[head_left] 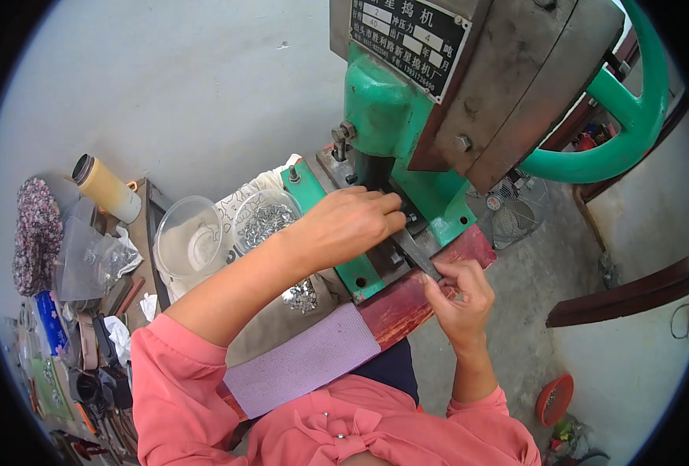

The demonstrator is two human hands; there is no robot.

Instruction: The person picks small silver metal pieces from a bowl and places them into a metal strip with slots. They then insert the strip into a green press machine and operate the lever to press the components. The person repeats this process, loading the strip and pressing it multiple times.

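In front of me stands a green punch press (379,97) with a bolted base. My left hand (352,221) reaches in under its ram, close to the die. Its fingers are curled together, and their tips and whatever they grip are hidden. A narrow, flat grey metal strip (418,253) slants from beside that hand toward the press's front edge. My right hand (462,299) pinches the near end of this strip between thumb and fingers. To the left of the base, a clear plastic tub (239,233) holds many small shiny metal pieces (270,223).
Another clear tub (189,237) stands beside the first. More metal pieces (300,297) lie on the cloth near the base. A lilac mat (305,361) covers the bench's front edge. The green flywheel (628,116) rises at right, above a floor fan (515,210). Left, a tumbler (107,188) stands among tools.
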